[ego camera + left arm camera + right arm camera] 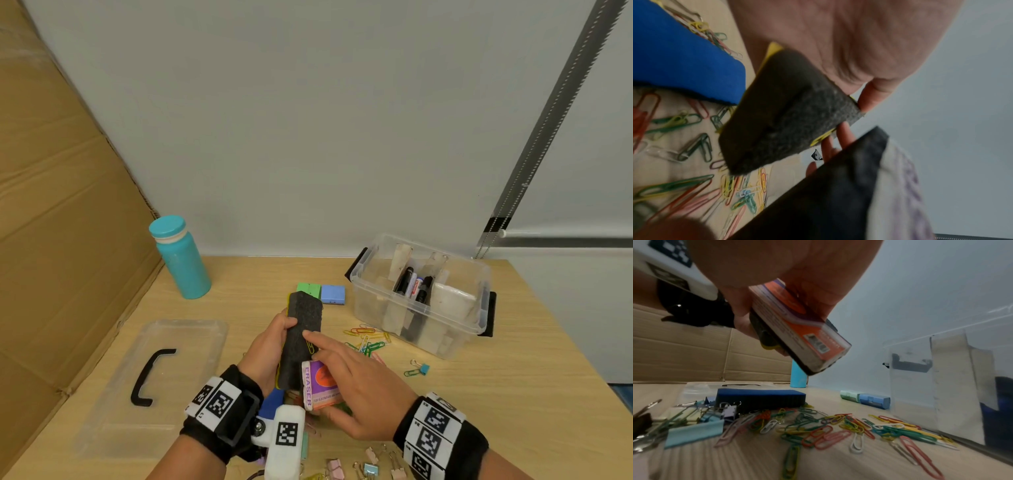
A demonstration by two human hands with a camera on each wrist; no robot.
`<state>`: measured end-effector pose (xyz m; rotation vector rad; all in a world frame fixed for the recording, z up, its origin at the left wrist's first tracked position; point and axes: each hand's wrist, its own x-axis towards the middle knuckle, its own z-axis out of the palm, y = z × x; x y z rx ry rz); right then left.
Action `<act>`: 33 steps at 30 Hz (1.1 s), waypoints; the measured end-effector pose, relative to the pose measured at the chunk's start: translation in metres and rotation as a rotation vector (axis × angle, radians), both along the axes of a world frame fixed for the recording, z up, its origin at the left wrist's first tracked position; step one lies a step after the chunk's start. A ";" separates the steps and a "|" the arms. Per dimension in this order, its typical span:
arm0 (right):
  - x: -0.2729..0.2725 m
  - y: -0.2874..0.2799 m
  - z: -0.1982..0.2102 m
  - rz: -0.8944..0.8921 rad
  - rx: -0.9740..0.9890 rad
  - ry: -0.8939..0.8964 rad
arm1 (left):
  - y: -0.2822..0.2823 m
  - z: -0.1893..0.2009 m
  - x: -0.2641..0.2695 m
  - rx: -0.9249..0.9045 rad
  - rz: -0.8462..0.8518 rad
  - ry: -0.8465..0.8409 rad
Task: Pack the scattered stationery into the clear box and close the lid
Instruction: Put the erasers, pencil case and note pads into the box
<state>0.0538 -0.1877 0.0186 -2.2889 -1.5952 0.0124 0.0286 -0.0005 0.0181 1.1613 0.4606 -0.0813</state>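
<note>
My left hand (274, 337) grips a black felt board eraser (303, 334) with a yellow back, held above the table; its felt (787, 110) faces the left wrist camera. A yellow paper clip (310, 347) clings to the felt. My right hand (356, 387) holds a packaged eraser (322, 383) in purple and orange wrap (803, 331), while its index finger stretches out and touches the felt. The clear box (476, 308) stands open at the right with markers (414, 284) inside. Its lid (191, 346) lies flat at the left.
Coloured paper clips (366, 339) litter the table between my hands and the box (838, 426). A blue eraser (760, 398) lies under my hands. Binder clips (370, 466) sit at the near edge. Green and blue small boxes (322, 293), a teal bottle (180, 257), cardboard at the left.
</note>
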 end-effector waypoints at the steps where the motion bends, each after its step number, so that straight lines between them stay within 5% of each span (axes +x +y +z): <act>1: 0.000 0.001 -0.001 0.006 0.001 0.021 | 0.000 0.002 0.000 -0.002 0.002 -0.002; 14: 0.010 -0.018 -0.015 -0.034 -0.201 0.051 | 0.017 0.002 -0.006 0.038 0.024 0.012; 19: 0.022 -0.025 -0.005 -0.301 -0.059 0.184 | 0.019 0.001 -0.016 0.166 -0.041 0.032; 27: 0.056 -0.033 0.053 -0.427 0.290 0.217 | 0.027 -0.011 -0.031 0.144 -0.012 0.016; 33: 0.094 -0.027 0.064 -0.634 0.474 -0.067 | 0.027 -0.011 -0.032 0.035 0.010 0.024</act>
